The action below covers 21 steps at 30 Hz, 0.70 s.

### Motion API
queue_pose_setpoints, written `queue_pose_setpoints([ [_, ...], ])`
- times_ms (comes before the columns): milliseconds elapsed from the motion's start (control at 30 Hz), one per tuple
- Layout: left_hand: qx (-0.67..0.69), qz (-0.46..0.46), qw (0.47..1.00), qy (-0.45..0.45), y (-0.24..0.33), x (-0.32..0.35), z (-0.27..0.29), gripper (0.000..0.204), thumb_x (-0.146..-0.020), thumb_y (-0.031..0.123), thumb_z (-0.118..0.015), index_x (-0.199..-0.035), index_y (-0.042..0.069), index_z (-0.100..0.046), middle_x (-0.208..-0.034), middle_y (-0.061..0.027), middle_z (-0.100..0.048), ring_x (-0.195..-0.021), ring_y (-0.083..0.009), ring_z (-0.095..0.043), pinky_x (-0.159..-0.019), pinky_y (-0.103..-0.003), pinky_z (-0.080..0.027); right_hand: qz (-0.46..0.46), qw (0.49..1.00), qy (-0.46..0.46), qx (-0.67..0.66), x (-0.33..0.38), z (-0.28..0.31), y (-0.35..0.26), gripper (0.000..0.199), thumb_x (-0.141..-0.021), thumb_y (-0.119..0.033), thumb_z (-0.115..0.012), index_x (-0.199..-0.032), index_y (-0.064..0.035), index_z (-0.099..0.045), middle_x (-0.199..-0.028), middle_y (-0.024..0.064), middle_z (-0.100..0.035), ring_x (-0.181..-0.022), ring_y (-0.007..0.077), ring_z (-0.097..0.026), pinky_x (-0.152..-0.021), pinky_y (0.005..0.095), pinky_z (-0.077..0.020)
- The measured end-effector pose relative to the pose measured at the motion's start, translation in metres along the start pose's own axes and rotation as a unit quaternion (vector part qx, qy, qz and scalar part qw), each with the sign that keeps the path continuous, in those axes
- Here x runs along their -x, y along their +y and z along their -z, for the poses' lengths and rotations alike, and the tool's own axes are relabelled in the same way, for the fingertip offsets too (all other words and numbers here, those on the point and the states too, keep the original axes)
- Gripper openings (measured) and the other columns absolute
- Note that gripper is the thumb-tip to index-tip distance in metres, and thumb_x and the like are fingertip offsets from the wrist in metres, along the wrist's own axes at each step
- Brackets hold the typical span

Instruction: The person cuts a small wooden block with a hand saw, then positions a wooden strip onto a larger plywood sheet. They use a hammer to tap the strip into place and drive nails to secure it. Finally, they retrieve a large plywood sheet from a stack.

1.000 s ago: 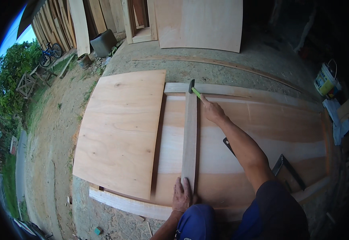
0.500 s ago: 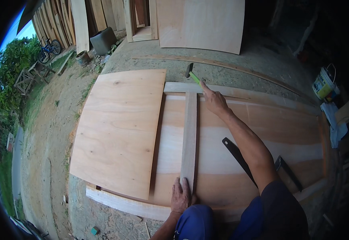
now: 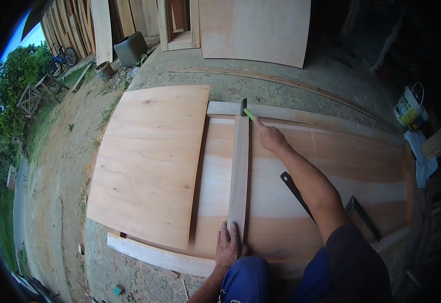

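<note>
My right hand (image 3: pixel 272 138) is wrapped round the green handle of a hammer (image 3: pixel 244 107), whose dark head is at the far end of a wooden crosspiece (image 3: pixel 239 171). That crosspiece spans a wooden frame (image 3: pixel 301 115) with a plywood panel (image 3: pixel 281 222) inside it. At the near end, my left hand (image 3: pixel 227 246) lies on the crosspiece with its fingers stretched out. A loose plywood sheet (image 3: pixel 149 166) covers the frame's left part. On the panel, right of the crosspiece, are a dark saw blade (image 3: pixel 296 193), partly hidden by my right arm, and a black carpenter's square (image 3: pixel 364 219).
A long wooden strip (image 3: pixel 276 82) lies on the concrete beyond the frame. A large plywood sheet (image 3: pixel 256 33) stands at the back. At the right are a bucket (image 3: pixel 410 107) and a pale cloth (image 3: pixel 420 156). Boards (image 3: pixel 68 30) lean at the far left.
My right hand has brought the hammer down and slightly nearer, so its head is now at the crosspiece's far end. My left hand has stayed on the near end.
</note>
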State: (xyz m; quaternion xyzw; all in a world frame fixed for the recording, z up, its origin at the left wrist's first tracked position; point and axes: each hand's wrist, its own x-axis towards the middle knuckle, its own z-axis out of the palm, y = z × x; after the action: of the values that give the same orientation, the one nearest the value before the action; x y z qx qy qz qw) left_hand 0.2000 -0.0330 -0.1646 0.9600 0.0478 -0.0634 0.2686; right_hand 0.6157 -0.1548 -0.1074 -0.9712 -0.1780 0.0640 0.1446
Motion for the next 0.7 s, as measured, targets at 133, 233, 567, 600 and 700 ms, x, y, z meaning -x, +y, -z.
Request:
queue_pose_setpoints([
  [133,-0.016,0.001,1.0,-0.007,-0.004,0.001,-0.003,0.094,-0.089,0.043,-0.063,-0.158,-0.002,-0.017,-0.156,-0.038,-0.02,-0.146,-0.0487,-0.028,-0.122,-0.052,-0.024,0.051,0.997,0.038,-0.037,-0.024,0.02,0.011,0.067,-0.095,-0.01,-0.045,-0.159,-0.0217,-0.028,-0.104,0.0318,-0.068,-0.101,0.0473,-0.067,-0.085,0.0583,-0.0524],
  [233,-0.01,0.016,1.0,-0.002,-0.01,0.003,0.006,0.094,-0.089,0.044,-0.064,-0.158,-0.002,-0.018,-0.156,-0.0381,-0.02,-0.146,-0.0489,-0.028,-0.122,-0.052,-0.024,0.065,0.972,0.155,-0.166,0.001,0.015,-0.032,0.058,-0.098,-0.015,-0.049,-0.155,-0.0196,-0.037,-0.098,0.0305,-0.069,-0.095,0.049,-0.067,-0.082,0.0586,-0.0521],
  [567,0.001,0.012,1.0,0.008,-0.009,0.003,0.006,0.093,-0.088,0.044,-0.064,-0.157,-0.001,-0.02,-0.156,-0.0375,-0.022,-0.146,-0.0491,-0.027,-0.121,-0.053,-0.024,0.113,0.981,0.126,-0.093,0.002,0.003,-0.023,0.057,-0.096,-0.013,-0.052,-0.152,-0.0106,-0.041,-0.095,0.0286,-0.07,-0.086,0.0481,-0.068,-0.078,0.0565,-0.0537],
  [600,0.001,0.011,1.0,0.002,-0.006,0.003,0.004,0.093,-0.089,0.044,-0.064,-0.157,-0.001,-0.02,-0.156,-0.0375,-0.022,-0.146,-0.049,-0.027,-0.121,-0.053,-0.024,0.11,0.978,0.147,-0.097,0.003,-0.004,-0.011,0.056,-0.096,-0.013,-0.052,-0.15,-0.0094,-0.044,-0.095,0.0289,-0.069,-0.086,0.0486,-0.068,-0.077,0.0566,-0.0535],
  [700,0.0,-0.007,1.0,-0.006,0.003,-0.005,-0.001,0.093,-0.089,0.044,-0.063,-0.158,-0.001,-0.019,-0.156,-0.0374,-0.022,-0.146,-0.0487,-0.027,-0.121,-0.053,-0.024,0.106,0.982,0.156,-0.007,-0.018,-0.014,0.037,0.057,-0.096,-0.013,-0.053,-0.152,-0.0105,-0.042,-0.092,0.0285,-0.07,-0.08,0.0493,-0.068,-0.074,0.0562,-0.054],
])
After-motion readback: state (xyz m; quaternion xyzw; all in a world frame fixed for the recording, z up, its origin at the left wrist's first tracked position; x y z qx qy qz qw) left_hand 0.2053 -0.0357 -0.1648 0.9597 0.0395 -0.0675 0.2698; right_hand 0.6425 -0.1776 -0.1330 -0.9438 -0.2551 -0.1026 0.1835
